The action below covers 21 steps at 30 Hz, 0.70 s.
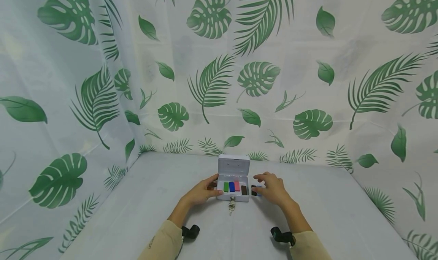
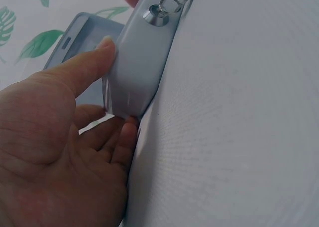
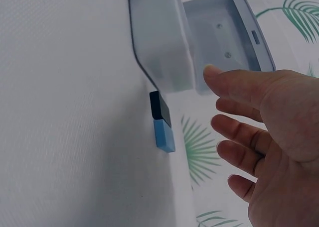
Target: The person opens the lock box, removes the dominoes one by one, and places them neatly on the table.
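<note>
The small white box [image 1: 233, 194], at lower centre of the head view, is gripped at its left end by the left hand [image 1: 201, 193], thumb on the front wall. The right hand [image 1: 272, 188] is held relaxed with fingers spread over a black block [image 3: 160, 108] and a blue block [image 3: 164, 135] lying just right of the box. The lid [image 1: 234, 165] stands raised; coloured blocks [image 1: 232, 186] are seen inside, keys [image 1: 232, 205] at the front.

Left hand [image 2: 55, 152], thumb pressed on small grey box [image 2: 137, 67], key [image 2: 164, 8] in lock
</note>
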{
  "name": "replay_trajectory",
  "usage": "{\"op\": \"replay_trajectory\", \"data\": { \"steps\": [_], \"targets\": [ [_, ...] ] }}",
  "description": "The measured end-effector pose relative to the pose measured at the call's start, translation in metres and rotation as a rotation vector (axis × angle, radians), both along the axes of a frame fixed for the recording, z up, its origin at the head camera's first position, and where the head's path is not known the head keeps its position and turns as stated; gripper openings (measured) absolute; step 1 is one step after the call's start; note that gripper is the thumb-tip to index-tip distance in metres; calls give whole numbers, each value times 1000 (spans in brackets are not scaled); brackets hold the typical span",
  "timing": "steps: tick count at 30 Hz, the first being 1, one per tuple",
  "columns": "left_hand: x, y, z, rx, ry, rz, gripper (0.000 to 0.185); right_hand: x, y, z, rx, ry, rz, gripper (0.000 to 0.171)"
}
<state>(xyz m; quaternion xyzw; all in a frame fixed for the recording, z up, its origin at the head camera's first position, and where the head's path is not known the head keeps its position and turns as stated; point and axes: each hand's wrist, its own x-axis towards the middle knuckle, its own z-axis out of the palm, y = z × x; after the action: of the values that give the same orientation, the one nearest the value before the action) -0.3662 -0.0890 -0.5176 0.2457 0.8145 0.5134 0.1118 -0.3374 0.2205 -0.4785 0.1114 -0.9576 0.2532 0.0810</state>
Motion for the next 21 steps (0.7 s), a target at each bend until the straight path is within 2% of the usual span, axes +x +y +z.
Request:
{"op": "replay_trajectory", "data": {
  "steps": [21],
  "targets": [
    [1,0,1,7,-4,-3,81,3,-14,-3,41,36,21,35]
  ]
}}
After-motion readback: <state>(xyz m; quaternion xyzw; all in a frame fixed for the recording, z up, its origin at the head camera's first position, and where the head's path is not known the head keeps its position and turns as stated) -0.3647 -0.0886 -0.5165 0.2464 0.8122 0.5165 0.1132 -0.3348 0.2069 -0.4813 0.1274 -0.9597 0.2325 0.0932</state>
